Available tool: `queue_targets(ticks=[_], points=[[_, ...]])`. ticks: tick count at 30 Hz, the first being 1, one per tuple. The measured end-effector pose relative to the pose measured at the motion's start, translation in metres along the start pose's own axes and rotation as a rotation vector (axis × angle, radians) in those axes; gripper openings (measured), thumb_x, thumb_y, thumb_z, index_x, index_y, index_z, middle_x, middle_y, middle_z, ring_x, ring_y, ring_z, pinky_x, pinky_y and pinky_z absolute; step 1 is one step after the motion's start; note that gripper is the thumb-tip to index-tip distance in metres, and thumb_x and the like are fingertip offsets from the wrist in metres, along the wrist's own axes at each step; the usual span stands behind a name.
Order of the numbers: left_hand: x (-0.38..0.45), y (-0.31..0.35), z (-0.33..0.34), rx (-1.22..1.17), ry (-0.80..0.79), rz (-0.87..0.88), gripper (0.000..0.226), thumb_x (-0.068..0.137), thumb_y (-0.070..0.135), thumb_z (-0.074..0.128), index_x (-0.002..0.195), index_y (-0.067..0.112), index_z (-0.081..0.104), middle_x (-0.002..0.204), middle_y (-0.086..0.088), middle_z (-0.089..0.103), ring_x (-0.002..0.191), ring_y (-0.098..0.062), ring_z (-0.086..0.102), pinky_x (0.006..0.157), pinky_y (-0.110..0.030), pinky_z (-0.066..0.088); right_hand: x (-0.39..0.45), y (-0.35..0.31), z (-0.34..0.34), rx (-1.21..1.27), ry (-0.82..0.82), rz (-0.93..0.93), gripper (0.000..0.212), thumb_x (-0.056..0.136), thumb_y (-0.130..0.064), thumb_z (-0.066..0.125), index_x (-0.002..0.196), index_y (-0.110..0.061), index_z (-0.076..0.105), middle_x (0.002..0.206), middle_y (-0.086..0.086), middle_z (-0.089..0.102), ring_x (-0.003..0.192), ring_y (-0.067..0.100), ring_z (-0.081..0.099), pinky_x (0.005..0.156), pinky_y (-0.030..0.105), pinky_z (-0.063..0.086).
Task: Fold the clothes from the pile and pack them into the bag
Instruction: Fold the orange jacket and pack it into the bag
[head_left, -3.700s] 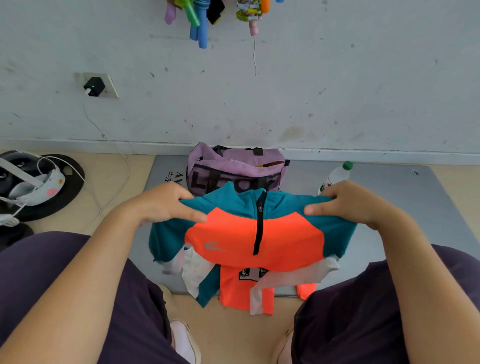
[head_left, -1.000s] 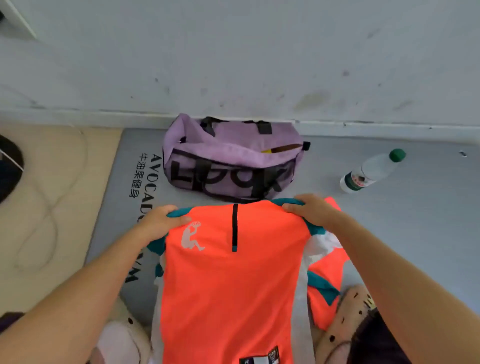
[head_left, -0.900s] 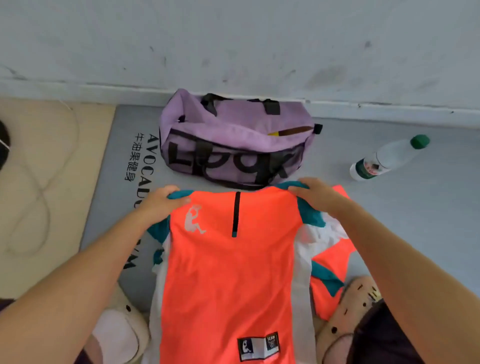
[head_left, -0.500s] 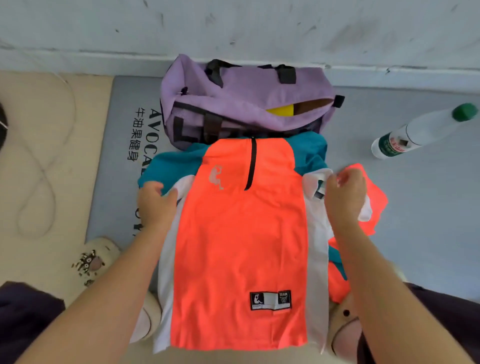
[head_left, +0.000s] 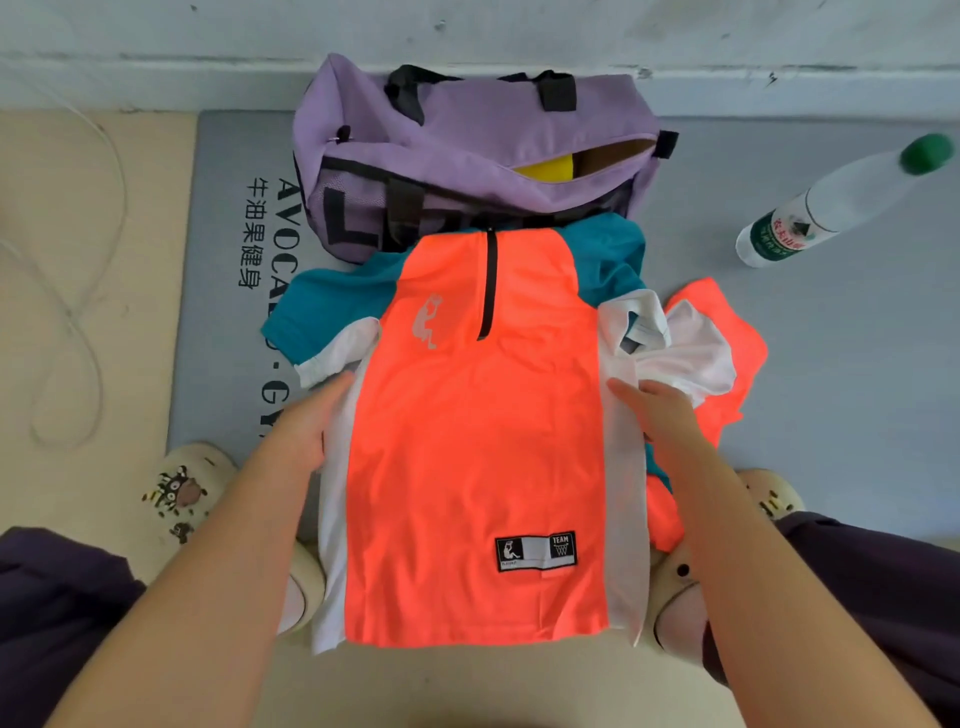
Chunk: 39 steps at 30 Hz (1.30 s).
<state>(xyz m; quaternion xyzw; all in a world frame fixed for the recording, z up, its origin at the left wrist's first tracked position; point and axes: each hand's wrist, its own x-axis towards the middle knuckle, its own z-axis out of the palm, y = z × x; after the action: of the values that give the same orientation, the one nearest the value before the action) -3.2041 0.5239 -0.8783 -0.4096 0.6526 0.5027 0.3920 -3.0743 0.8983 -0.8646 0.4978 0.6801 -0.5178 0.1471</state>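
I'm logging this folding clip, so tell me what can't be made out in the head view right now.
- Purple bag contents: only a yellow patch shows through the opening.
- Second orange garment: mostly covered by the orange shirt.
- Mat lettering: partly hidden by the shirt and left hand.
- Bottle label: too small to read.

1. Shirt (head_left: 475, 441) flat on the mat (head_left: 857, 364), collar touching the bag (head_left: 467, 150) behind it.
2. Left hand (head_left: 306, 426) on the shirt's left edge, right hand (head_left: 662, 410) on its right edge.
3. More clothes (head_left: 727, 353) under the shirt, right side.
4. Bottle (head_left: 841, 202) lying right of the bag.
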Motion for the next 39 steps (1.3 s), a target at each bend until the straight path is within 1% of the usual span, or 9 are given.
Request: queue_targets(ticks=[4,9,14,17,21,24,27,32,39], points=[[-0.006,0.012,-0.016,-0.256,-0.090,0.021,0.026,0.094,0.030,0.064,0.113,0.013,0.067,0.086,-0.004,0.077,0.079,-0.016,0.072,0.066,-0.031,0.054,0.003,-0.005,-0.002,0.186,-0.055,0.090,0.024,0.085,-0.033,0.071,0.086,-0.010,0.064,0.086,0.011,0.052,0.079,0.025,0.048,0.071,0.038,0.038],[-0.016,0.001,-0.016,-0.086,-0.179,-0.063,0.033,0.090,0.033,0.069,0.118,0.015,0.068,0.113,-0.007,0.071,0.103,-0.022,0.066,0.090,-0.039,0.052,-0.004,-0.005,-0.001,0.174,-0.071,0.100,0.022,0.088,-0.031,0.068,0.087,-0.009,0.064,0.086,0.011,0.054,0.082,0.026,0.050,0.073,0.038,0.039],[-0.018,0.003,-0.020,-0.267,-0.031,0.241,0.041,0.101,0.027,0.052,0.135,0.003,0.053,0.124,-0.016,0.060,0.115,-0.025,0.058,0.096,-0.036,0.048,-0.013,-0.014,-0.019,0.277,0.037,-0.062,0.024,0.092,-0.037,0.057,0.076,-0.019,0.059,0.075,0.002,0.049,0.073,0.016,0.048,0.069,0.033,0.040],[-0.023,0.016,-0.027,-0.307,0.107,0.382,0.020,0.102,0.025,0.050,0.111,0.009,0.059,0.099,-0.010,0.063,0.090,-0.019,0.061,0.071,-0.026,0.050,-0.015,-0.027,-0.035,0.361,0.112,-0.124,0.025,0.092,-0.040,0.058,0.074,-0.023,0.060,0.073,-0.001,0.049,0.067,0.013,0.049,0.063,0.028,0.041],[-0.029,0.031,-0.035,-0.192,0.228,0.459,0.013,0.094,0.029,0.059,0.101,0.019,0.063,0.102,-0.008,0.067,0.098,-0.025,0.062,0.081,-0.037,0.049,-0.015,-0.041,-0.049,0.366,0.093,-0.218,0.023,0.091,-0.034,0.062,0.073,-0.021,0.067,0.079,0.005,0.053,0.074,0.017,0.050,0.067,0.032,0.042],[-0.036,0.040,-0.040,-0.228,0.189,0.531,0.031,0.095,0.022,0.060,0.125,0.029,0.060,0.115,-0.006,0.068,0.097,-0.020,0.066,0.078,-0.034,0.052,-0.017,-0.051,-0.056,0.388,0.103,-0.251,0.013,0.090,-0.025,0.066,0.078,-0.026,0.069,0.082,0.003,0.061,0.081,0.020,0.054,0.070,0.034,0.045],[-0.044,0.047,-0.041,-0.127,0.050,0.584,0.024,0.095,0.019,0.060,0.114,0.030,0.070,0.118,-0.003,0.070,0.108,-0.020,0.066,0.088,-0.034,0.052,-0.020,-0.062,-0.062,0.416,0.072,-0.276,0.021,0.090,-0.021,0.067,0.100,-0.038,0.069,0.090,0.007,0.063,0.077,0.018,0.058,0.069,0.032,0.051],[-0.058,0.057,-0.041,0.126,-0.028,0.598,0.025,0.085,0.009,0.071,0.099,0.030,0.073,0.108,0.001,0.073,0.099,-0.016,0.068,0.089,-0.031,0.053,-0.028,-0.075,-0.070,0.178,-0.121,-0.333,0.024,0.089,-0.008,0.065,0.108,-0.019,0.073,0.093,0.007,0.062,0.088,0.020,0.055,0.081,0.031,0.049],[-0.087,0.067,-0.054,0.312,0.210,0.746,0.016,0.085,0.013,0.072,0.090,0.028,0.072,0.099,-0.002,0.072,0.090,-0.020,0.067,0.081,-0.033,0.053,-0.049,-0.101,-0.087,-0.343,0.139,-0.464,0.020,0.086,-0.014,0.070,0.105,-0.015,0.075,0.089,0.009,0.069,0.082,0.022,0.058,0.074,0.024,0.038]])
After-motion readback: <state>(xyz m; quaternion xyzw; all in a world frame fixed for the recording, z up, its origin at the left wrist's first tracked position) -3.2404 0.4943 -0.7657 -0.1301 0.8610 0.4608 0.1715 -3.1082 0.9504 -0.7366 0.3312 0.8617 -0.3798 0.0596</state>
